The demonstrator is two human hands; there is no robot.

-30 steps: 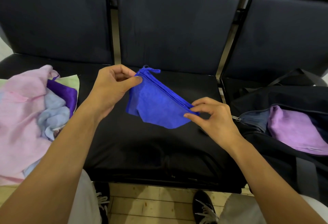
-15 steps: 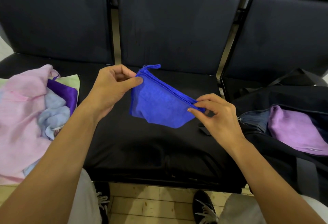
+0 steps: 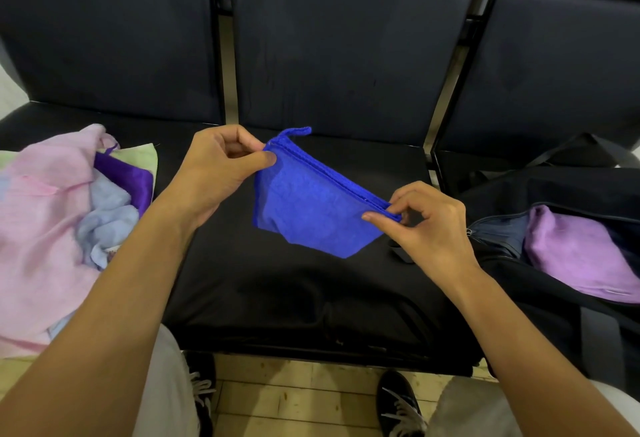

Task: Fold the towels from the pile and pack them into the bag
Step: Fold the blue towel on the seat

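Both hands (left (image 3: pixel 214 173), right (image 3: pixel 426 225)) pinch blue towel (image 3: pixel 311 208); bag (image 3: pixel 554 201) holds lilac towel (image 3: pixel 581 249).

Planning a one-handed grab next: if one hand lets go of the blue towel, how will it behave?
The blue towel sags between the left hand and right hand, so it is probably floppy and would unfold. It looks thin, likely light.
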